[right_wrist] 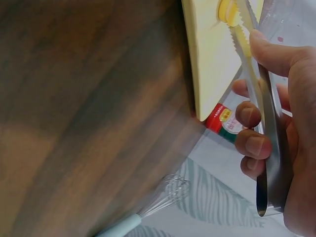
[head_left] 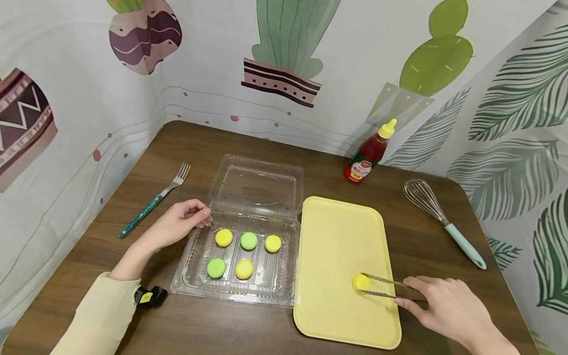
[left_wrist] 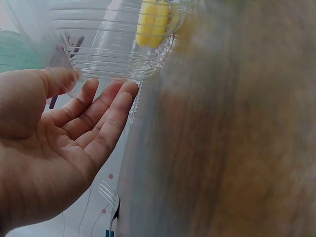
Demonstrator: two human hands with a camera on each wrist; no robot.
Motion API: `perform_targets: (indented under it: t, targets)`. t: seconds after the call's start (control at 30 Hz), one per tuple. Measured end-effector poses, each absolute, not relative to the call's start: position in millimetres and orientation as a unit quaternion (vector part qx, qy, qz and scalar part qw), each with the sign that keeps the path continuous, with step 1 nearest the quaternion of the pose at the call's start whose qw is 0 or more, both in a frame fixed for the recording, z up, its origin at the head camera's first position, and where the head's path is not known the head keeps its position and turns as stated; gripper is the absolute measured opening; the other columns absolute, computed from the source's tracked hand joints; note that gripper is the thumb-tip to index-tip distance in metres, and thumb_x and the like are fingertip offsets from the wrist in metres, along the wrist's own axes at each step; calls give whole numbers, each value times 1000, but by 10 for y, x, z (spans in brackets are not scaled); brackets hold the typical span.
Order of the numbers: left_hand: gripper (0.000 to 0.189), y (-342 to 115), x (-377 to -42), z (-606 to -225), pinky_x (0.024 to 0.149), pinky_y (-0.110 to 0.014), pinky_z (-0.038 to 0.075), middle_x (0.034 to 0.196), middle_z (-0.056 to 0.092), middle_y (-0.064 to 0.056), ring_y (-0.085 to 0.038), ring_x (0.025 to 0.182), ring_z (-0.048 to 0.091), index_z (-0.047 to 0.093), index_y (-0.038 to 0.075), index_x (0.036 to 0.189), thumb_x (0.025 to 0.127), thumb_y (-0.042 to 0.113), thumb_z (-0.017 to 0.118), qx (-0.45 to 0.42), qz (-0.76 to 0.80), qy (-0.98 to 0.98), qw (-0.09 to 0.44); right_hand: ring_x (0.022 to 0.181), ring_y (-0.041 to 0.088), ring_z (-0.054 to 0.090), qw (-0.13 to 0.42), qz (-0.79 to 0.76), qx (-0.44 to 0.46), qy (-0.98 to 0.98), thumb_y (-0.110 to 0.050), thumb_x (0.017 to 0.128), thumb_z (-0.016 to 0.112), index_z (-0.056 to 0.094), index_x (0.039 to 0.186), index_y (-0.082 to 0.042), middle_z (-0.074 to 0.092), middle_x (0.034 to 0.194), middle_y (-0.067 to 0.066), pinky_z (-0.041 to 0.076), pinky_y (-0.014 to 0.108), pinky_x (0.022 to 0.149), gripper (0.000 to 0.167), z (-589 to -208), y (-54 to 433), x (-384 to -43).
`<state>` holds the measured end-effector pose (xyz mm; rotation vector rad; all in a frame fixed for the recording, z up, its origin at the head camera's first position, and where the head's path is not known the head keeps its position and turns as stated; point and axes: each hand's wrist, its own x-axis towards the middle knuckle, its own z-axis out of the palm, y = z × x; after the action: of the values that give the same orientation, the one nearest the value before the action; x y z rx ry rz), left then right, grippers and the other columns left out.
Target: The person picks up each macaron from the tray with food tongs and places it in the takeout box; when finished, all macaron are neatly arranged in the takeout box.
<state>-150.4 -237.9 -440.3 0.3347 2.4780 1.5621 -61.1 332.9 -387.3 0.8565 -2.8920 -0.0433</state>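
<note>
My right hand (head_left: 452, 305) grips metal tongs (right_wrist: 275, 153). Their serrated tips lie on either side of a yellow macaron (head_left: 361, 282) on the yellow tray (head_left: 341, 231). At the back left corner of an open clear plastic box (head_left: 235, 295), my left hand (head_left: 182, 222) holds the rim; the left wrist view has the thumb on one side of the plastic and the fingers on the other. Inside the box sit a back row of yellow, green (head_left: 249, 241) and yellow macarons, and a front row of green (head_left: 216, 268) and yellow (head_left: 244, 269).
A fork (head_left: 153, 202) with a teal handle lies left of the box. Behind the tray stands a red sauce bottle (head_left: 366, 155) with a yellow cap. Right of the tray lies a whisk (head_left: 443, 222). The box's lid (head_left: 257, 185) leans back toward the patterned wall cloth (head_left: 213, 113).
</note>
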Motion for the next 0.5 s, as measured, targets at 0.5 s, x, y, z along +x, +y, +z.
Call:
perform_targets:
  t: [0.5]
  targets:
    - [22, -2377, -1502, -4398, 75, -26, 56, 98, 71, -14, -25, 88, 68, 63, -3, 105, 105, 17, 53, 112, 523, 840, 97, 48, -4, 30, 42, -44, 324, -944, -46, 72, 86, 64, 83, -26, 40, 61, -27, 33, 25, 45, 31, -3695, 3213, -728]
